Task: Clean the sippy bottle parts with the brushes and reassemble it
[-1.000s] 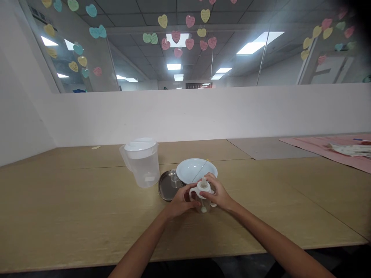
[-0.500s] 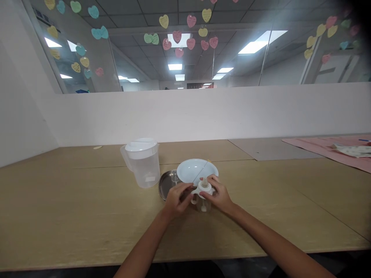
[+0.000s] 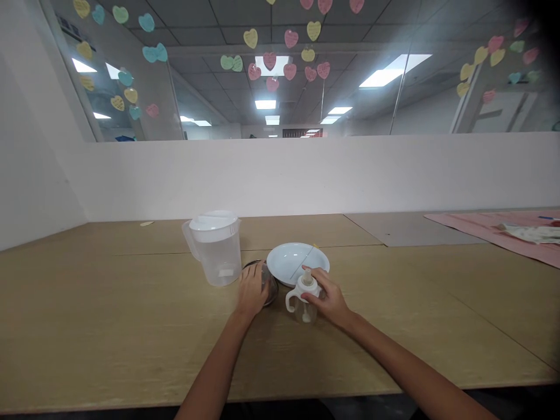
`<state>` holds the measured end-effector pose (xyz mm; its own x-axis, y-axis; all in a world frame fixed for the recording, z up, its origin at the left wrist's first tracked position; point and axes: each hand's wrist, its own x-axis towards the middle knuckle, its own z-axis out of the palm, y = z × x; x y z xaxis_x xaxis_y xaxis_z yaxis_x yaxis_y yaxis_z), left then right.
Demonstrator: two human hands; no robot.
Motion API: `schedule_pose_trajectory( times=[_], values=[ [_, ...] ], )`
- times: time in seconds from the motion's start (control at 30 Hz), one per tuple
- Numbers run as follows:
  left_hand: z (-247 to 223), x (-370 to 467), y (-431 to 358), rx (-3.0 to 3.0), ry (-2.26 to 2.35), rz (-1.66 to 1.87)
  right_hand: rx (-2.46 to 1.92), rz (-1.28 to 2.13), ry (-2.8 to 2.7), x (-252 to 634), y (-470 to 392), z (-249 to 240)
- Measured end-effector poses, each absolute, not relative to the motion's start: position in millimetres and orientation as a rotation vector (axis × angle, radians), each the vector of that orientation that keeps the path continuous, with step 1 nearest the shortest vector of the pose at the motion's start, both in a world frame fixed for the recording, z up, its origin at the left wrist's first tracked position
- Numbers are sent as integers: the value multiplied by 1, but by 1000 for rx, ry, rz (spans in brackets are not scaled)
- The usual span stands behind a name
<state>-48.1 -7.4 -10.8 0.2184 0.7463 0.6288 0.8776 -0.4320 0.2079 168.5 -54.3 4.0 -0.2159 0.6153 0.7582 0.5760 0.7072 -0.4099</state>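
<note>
A clear baby bottle (image 3: pixel 306 314) with a white collar, a bare teat and a white side handle stands upright on the table. My right hand (image 3: pixel 330 297) grips it by the collar from the right, thumb in front. My left hand (image 3: pixel 252 290) is over the round metal tray (image 3: pixel 272 296), its fingers curled around a clear bottle cap (image 3: pixel 265 274) that is mostly hidden by them. Behind the bottle sits a white bowl (image 3: pixel 289 256) with a thin stick-like utensil (image 3: pixel 305 261) lying across it.
A lidded translucent pitcher (image 3: pixel 217 256) stands left of the tray. At the far right a pink cloth (image 3: pixel 476 224) bears a white item (image 3: pixel 529 233) and a grey mat (image 3: pixel 385 227) lies beside it. A white wall (image 3: pixel 280 175) rises behind the table (image 3: pixel 131 326).
My left hand has let go of the bottle's handle and moved left to the metal tray, over the clear cap. My right hand has stayed on the bottle.
</note>
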Motion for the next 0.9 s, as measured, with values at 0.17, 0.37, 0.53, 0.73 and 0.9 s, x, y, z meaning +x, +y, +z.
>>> schedule_pose_trajectory(
  times=[0.17,0.37,0.53,0.73,0.9],
  values=[
    [-9,-48,-8,-2168,-1771,-1093,-935,66,-1866,168,-54,3],
    [12,-40,-29,-1796,-1455,-1871,-988,115,-1777,168,-52,-4],
    [25,-2,-53,-2239,-686,-1813,-972,166,-1763,168,-52,-6],
    [19,28,-52,-2595,-716,-1731,-986,78,-1774,166,-55,-7],
    [13,23,-54,-2688,-800,-1852,-931,-75,-1820,164,-55,-8]
  ],
)
